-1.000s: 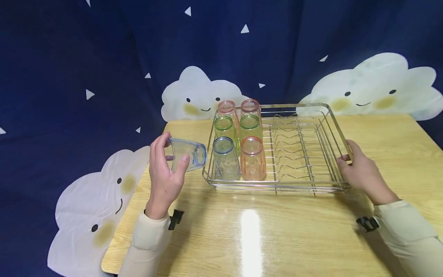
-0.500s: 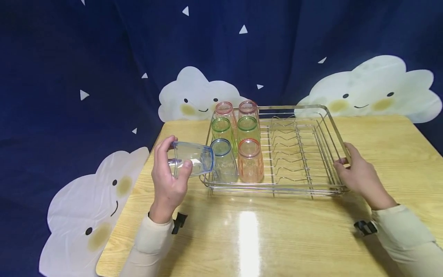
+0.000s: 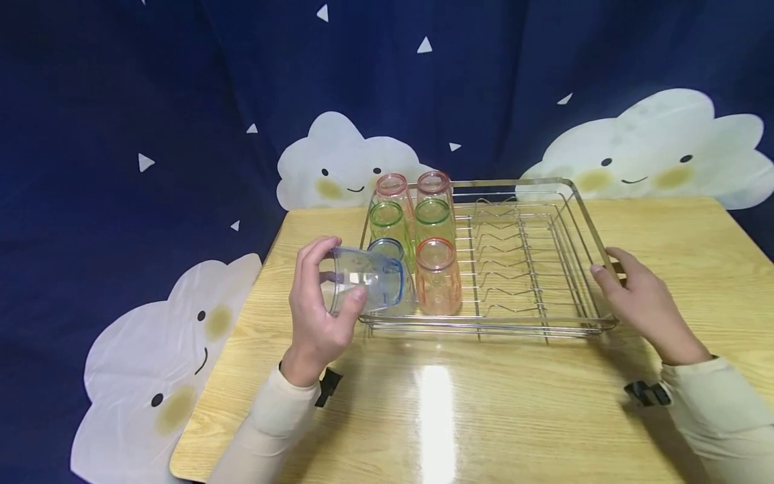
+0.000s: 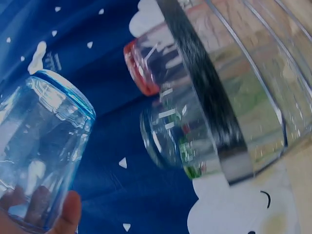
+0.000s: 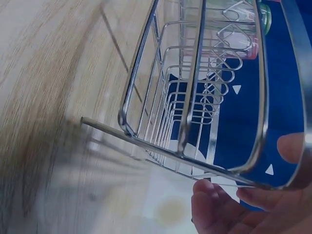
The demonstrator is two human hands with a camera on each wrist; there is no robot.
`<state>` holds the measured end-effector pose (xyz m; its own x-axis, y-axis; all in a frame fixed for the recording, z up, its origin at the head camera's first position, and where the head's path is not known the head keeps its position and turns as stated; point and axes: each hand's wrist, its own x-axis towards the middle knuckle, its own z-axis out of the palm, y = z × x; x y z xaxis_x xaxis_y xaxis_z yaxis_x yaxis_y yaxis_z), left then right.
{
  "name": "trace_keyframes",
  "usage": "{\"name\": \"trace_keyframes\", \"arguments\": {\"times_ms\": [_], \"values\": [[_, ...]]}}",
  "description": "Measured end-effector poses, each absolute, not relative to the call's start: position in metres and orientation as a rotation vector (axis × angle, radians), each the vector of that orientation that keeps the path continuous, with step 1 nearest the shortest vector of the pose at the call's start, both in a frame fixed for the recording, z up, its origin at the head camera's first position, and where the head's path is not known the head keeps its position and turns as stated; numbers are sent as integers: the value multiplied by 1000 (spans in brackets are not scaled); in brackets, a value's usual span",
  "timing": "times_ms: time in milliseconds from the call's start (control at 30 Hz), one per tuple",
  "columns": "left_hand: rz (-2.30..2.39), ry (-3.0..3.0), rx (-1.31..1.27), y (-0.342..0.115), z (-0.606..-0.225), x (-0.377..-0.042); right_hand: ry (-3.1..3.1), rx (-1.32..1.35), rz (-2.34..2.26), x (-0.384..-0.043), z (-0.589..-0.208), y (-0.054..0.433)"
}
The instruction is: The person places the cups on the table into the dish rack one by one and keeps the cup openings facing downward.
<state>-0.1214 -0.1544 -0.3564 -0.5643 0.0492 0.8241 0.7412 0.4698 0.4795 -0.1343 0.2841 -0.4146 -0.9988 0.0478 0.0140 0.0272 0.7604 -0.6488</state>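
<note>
My left hand (image 3: 320, 316) holds a clear glass with a blue edge (image 3: 379, 272) on its side, fingers and thumb around it, the blue end pointing right. It overlaps a blue-edged glass (image 3: 387, 247) upside down at the front left of a wire dish rack (image 3: 514, 323). Beside that one is an orange glass (image 3: 439, 289); behind them come green glasses (image 3: 433, 222) and pink glasses (image 3: 392, 185). In the left wrist view the held glass (image 4: 48, 136) is apart from the rack's glasses. My right hand (image 3: 643, 299) grips the rack's right rim, thumb and fingers on either side.
The rack's right half shows bare wavy wire dividers (image 3: 508, 255). It stands on a light wooden table (image 3: 514, 410), whose left edge slants past my left forearm. A dark blue curtain with clouds (image 3: 641, 154) hangs close behind.
My left hand has carried the blue-edged glass to the right, from beside the rack to over its front left corner. My right hand stays on the rack's rim.
</note>
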Motion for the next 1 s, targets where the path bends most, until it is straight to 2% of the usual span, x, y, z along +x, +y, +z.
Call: {"name": "trace_keyframes", "arguments": {"times_ms": [200,400,600,867,1000], "values": [[-1130,-1885,-744,-144,-357,-119,-2744,-58,956,-128,-411,278],[-1143,-1784,-834,-134,-356,-117,-2418,37,886,-120,-389,251],[-1149,-1721,-935,-121,-351,-117,-2213,309,845,-104,-367,215],[-1163,-1709,-1004,-103,-350,-114,-2346,838,939,-81,-348,171],[-1171,-1676,-1039,-93,-352,-113,-2380,999,847,-75,-346,154]]}}
